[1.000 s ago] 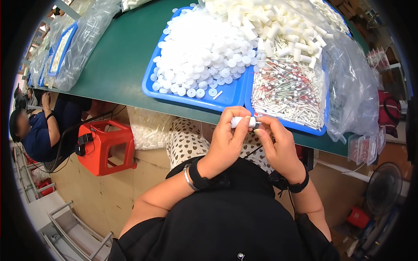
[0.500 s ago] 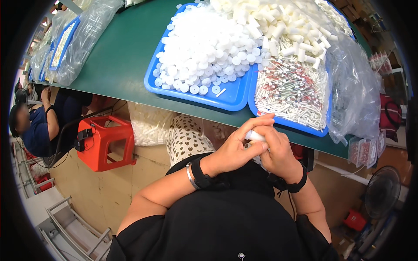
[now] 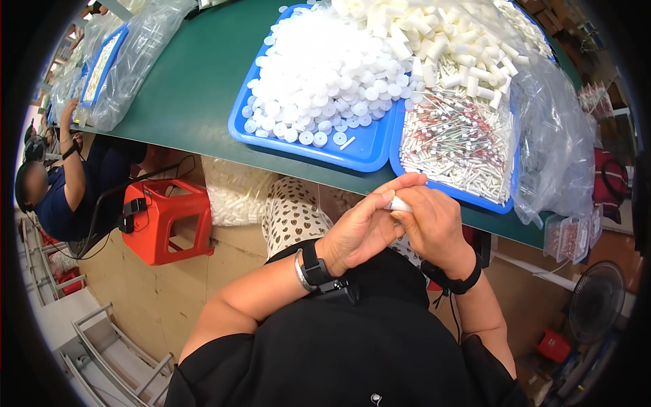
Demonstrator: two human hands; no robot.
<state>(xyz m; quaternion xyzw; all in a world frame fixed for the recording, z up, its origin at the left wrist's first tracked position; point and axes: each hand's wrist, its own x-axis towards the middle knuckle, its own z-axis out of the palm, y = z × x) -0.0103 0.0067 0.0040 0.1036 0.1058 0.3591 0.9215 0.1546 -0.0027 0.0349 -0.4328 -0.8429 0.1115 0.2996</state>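
Observation:
Over my lap, just off the table's near edge, my two hands meet around a small white plastic cylinder (image 3: 399,203). My right hand (image 3: 439,224) grips it between thumb and fingers. Against its left end press the thumb and fingertips of my left hand (image 3: 361,232), the palm partly turned up. Whether a smaller part sits in the cylinder's end is hidden by the fingers. Beyond the hands lies a blue tray (image 3: 363,154) heaped with translucent white discs. To its right, another blue tray (image 3: 498,205) holds thin white tubes and small pieces with red and metal pins (image 3: 451,125).
Cream-coloured cylinders (image 3: 434,47) pile up behind the trays, beside clear plastic bags (image 3: 553,136). The table (image 3: 183,102) is green. A red stool (image 3: 166,220), a bag of white parts (image 3: 234,193) and a seated person (image 3: 61,190) are at left, a fan (image 3: 597,302) at right.
My left hand has turned and loosened, its palm now showing more. The cylinder has tilted and moved slightly up in my right fingers. The person at left has raised an arm.

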